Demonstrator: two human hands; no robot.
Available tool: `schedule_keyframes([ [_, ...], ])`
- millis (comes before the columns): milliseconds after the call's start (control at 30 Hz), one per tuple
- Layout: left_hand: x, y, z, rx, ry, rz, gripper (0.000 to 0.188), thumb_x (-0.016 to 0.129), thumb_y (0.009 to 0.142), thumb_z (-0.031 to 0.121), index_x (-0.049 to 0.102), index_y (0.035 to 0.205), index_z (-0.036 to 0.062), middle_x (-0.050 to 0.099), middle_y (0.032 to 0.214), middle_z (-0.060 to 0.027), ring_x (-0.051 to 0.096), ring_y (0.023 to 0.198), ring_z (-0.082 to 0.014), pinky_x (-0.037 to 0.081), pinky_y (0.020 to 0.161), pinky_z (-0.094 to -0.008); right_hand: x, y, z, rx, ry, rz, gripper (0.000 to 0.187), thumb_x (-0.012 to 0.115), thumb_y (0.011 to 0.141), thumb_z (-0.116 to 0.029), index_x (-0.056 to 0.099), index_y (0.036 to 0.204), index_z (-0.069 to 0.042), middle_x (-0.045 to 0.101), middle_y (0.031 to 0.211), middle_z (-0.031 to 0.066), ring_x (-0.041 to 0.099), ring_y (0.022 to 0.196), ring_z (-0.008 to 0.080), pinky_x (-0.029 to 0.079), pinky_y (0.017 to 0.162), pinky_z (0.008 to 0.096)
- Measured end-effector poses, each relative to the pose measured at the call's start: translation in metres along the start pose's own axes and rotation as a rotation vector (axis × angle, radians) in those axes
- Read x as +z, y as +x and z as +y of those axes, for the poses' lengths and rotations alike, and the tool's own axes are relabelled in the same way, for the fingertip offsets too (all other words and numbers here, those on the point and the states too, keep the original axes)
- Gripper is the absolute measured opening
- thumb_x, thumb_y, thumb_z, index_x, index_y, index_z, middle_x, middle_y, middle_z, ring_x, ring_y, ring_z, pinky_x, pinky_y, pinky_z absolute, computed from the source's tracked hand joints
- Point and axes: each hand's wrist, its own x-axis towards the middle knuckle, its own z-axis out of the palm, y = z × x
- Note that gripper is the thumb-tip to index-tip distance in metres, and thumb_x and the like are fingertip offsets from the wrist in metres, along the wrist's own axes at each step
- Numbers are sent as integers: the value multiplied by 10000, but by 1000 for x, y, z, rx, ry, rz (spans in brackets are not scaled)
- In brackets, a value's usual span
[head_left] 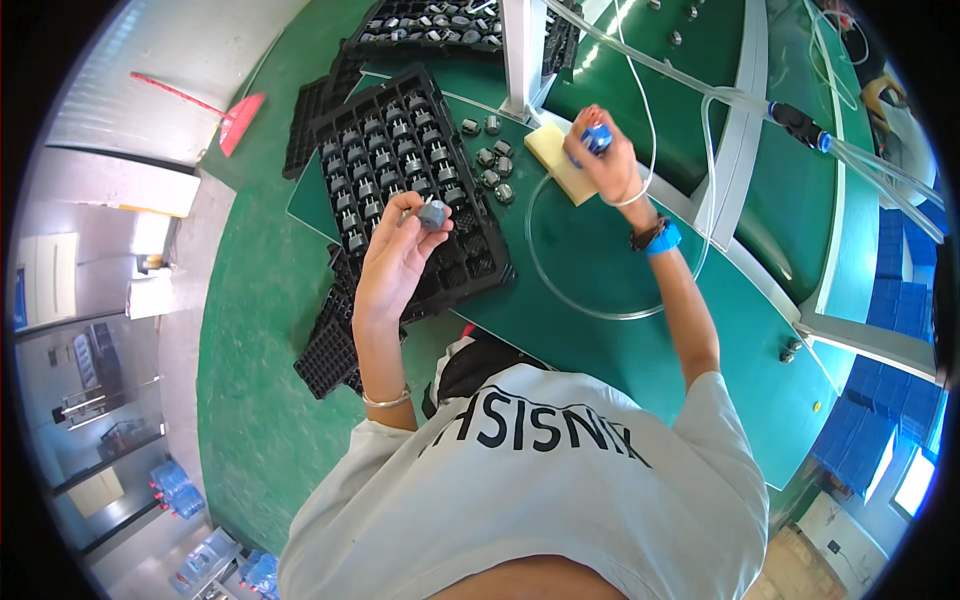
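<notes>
Over the near right edge of a black compartment tray [468, 263], my left hand [392, 262] pinches a small grey plug-like part [432, 215] between thumb and fingers. More grey parts with metal pins fill many of the tray's pockets, while several pockets near me stand bare. My right hand [612, 165] is closed around a blue handheld tool [597, 138], whose kind I cannot make out. It is beside and partly above a pale yellow block [560, 165] on the green table. Several loose grey metallic parts [496, 160] lie between the tray and the block.
A clear hose [590, 312] loops across the green tabletop [620, 345]. White frame posts [522, 60] and a green conveyor belt [690, 110] stand beyond. Another filled tray [440, 25] lies at the back, and black trays [330, 345] sit lower on the left.
</notes>
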Motion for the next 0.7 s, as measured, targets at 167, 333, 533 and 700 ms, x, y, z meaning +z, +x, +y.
schedule_keyframes([
  [167, -1, -5, -5, 45, 1, 32, 250, 514, 884, 117, 427, 1110, 56, 566, 1027, -126, 559, 903, -140, 446, 849, -252, -31, 48, 53, 193, -335, 311, 290, 607, 790, -278, 535, 980, -71, 599, 706, 138, 628, 692, 269, 479, 639, 332],
  [333, 8, -5, -7, 64, 64, 109, 280, 571, 846, 87, 451, 1097, 51, 592, 997, -135, 589, 859, -151, 474, 794, -246, -63, 78, 97, -24, -523, 487, 344, 590, 801, -262, 560, 1028, -6, 598, 999, 191, 571, 936, 340, 478, 769, 366],
  [533, 25, -1, -15, 129, 151, 121, 286, 599, 800, 19, 497, 1068, 28, 593, 992, -116, 590, 871, -160, 471, 770, -241, -65, 77, 79, -76, -631, 495, 292, 609, 778, -243, 574, 964, -21, 607, 922, 173, 574, 825, 363, 474, 722, 394],
  [700, 44, 3, -20, 225, 228, -1, 250, 610, 743, -72, 559, 981, -15, 567, 965, -67, 580, 889, -151, 464, 788, -253, -23, 34, 3, 160, 452, 160, 236, 595, 826, -264, 561, 923, -52, 544, 836, -2, 514, 760, 70, 425, 670, 220],
])
